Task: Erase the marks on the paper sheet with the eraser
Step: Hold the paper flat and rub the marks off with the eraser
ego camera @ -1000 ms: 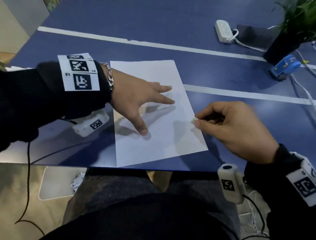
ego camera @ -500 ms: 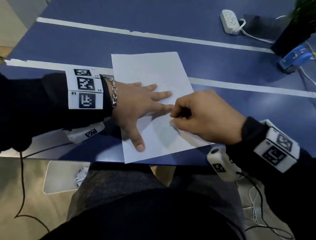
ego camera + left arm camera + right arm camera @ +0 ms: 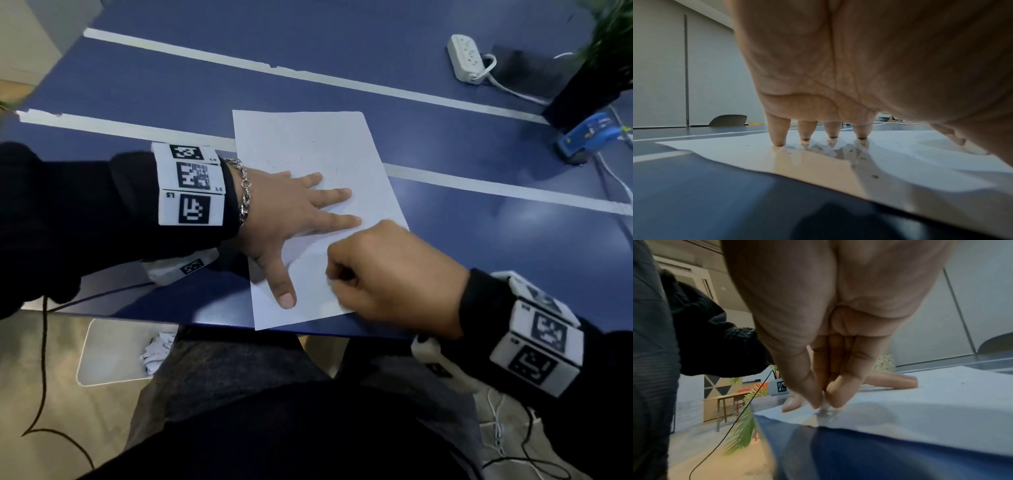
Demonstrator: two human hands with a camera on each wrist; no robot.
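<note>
A blue surface [image 3: 445, 212] striped with white tape, grey walls behind — the paper sheet [image 3: 308, 150] lies lengthwise away from the person, left hand [image 3: 287, 212] spread flat on it, right hand [image 3: 394, 277] pinching the small eraser [image 3: 823, 407] against its near end.

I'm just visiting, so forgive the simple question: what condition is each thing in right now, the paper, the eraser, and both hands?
Paper sheet: flat on the blue table, faint marks visible.
Left hand: fingers spread straight, pressing the sheet down.
Right hand: fingers curled, pinching the eraser.
Eraser: small, mostly hidden between the fingertips, tip on the paper.
Power strip: lying on the table, cord attached.
</note>
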